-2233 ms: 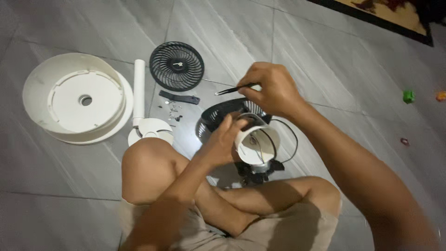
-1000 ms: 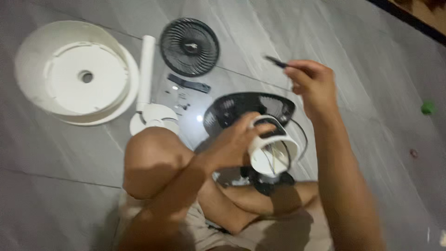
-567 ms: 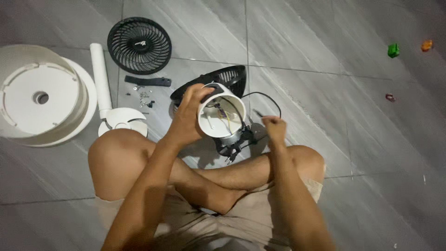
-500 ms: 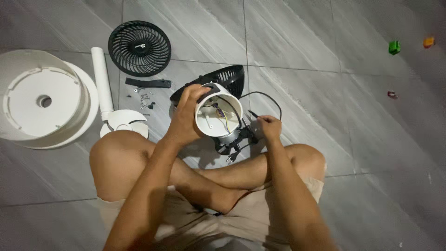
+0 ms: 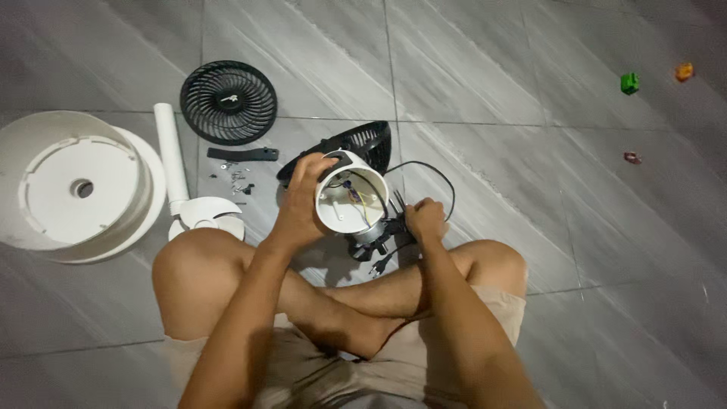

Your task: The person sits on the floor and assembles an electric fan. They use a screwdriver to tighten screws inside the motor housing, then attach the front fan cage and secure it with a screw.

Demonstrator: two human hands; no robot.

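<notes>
**Fan housing gripped over crossed legs on a grey tile floor**

Clasped in the left hand (image 5: 301,203), a white cup-shaped fan housing (image 5: 350,200) is held with its open mouth turned up, thumb and fingers wrapped round its outer wall. Coloured wires (image 5: 356,198) show inside the cup. Just right of that grip, the right hand (image 5: 425,220) is closed into a loose fist around a thin dark tool (image 5: 399,201), whose tip pokes up beside the housing's rim. Directly under the housing sits the dark motor block (image 5: 372,236), and a black cord (image 5: 432,173) loops out past the right hand. Behind the grip, touching the housing's far side, a black rear grille (image 5: 356,142) stands tilted on the floor. Farther off to the left of the holding hand lie a black strip (image 5: 242,154) and a small scatter of screws (image 5: 236,180); beyond them rests a round black front grille (image 5: 228,102). A white tube (image 5: 170,155) runs down to a white fitting (image 5: 204,216) near the person's left knee, and well left of everything sits a large white round base (image 5: 72,185). Small coloured bits (image 5: 629,82) lie far to the right.
</notes>
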